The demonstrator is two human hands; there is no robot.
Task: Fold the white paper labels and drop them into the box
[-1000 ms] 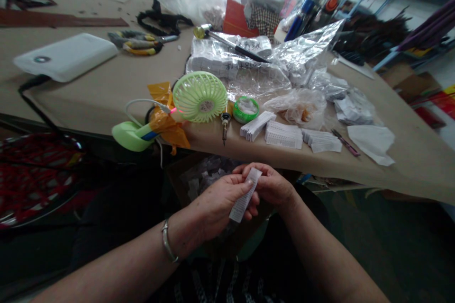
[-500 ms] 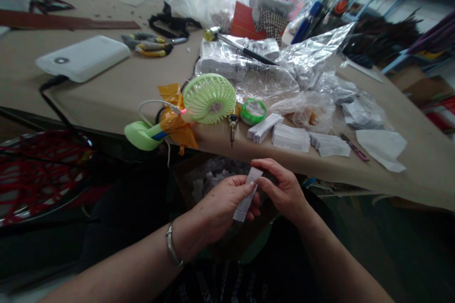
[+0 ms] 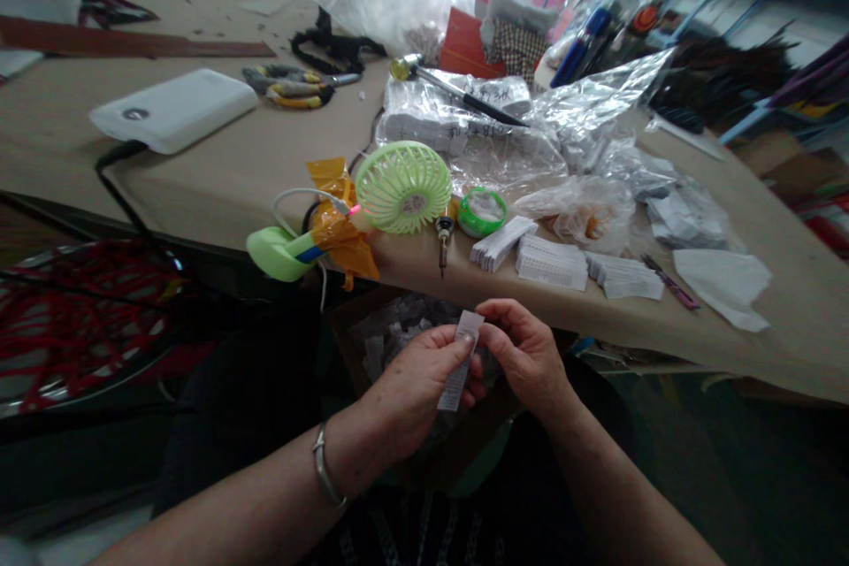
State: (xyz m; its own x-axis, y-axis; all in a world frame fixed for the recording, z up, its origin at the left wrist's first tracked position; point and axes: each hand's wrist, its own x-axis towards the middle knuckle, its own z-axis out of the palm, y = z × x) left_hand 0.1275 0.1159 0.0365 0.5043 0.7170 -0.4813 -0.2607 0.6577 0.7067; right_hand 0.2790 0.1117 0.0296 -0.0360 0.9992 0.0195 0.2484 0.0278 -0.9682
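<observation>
My left hand (image 3: 415,385) holds a narrow white printed label (image 3: 455,380) between thumb and fingers, tilted, below the table's front edge. At the label's upper right edge, the thumb and forefinger of my right hand (image 3: 527,358) are closed on it; the exact contact is small and partly hidden. Whether there is one label or a thin stack, I cannot tell. Beneath my hands is a box with many small pale pieces (image 3: 391,336). Bundles of similar labels (image 3: 552,263) lie along the table edge, next to a soldering iron (image 3: 443,248) whose tip points toward me.
A green fan (image 3: 403,186) is taped at the table edge beside a green round tin (image 3: 482,210). Behind lie clear plastic packs (image 3: 464,119) with a hammer-like tool across them. Pliers (image 3: 288,88), a white power bank (image 3: 176,110) and a pink-handled cutter (image 3: 671,283) are also there.
The view has shifted slightly, so the table things sit a little further right. Both hands stay at the label; the right fingertips have moved slightly against its upper edge.
</observation>
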